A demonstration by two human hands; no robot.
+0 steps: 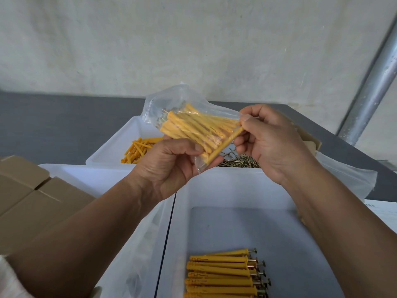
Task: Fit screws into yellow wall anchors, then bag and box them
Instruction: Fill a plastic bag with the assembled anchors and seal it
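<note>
A clear plastic bag (171,100) packed with several yellow wall anchors with screws is held up over the trays. My left hand (169,166) grips the bag's lower end from below. My right hand (268,140) pinches the bag's right corner together with one yellow anchor (225,145) that lies along the bag's near side. Several assembled anchors with screws (223,274) lie in rows in the near white tray (225,188). Loose yellow anchors (137,150) and loose screws (240,162) lie in the far white tray (120,138).
Brown cardboard boxes (32,201) stand at the left, and another box flap (309,138) shows behind my right hand. Clear plastic sheeting (352,177) lies at the right. A grey tabletop (53,125), a white wall and a metal pole (373,82) lie beyond.
</note>
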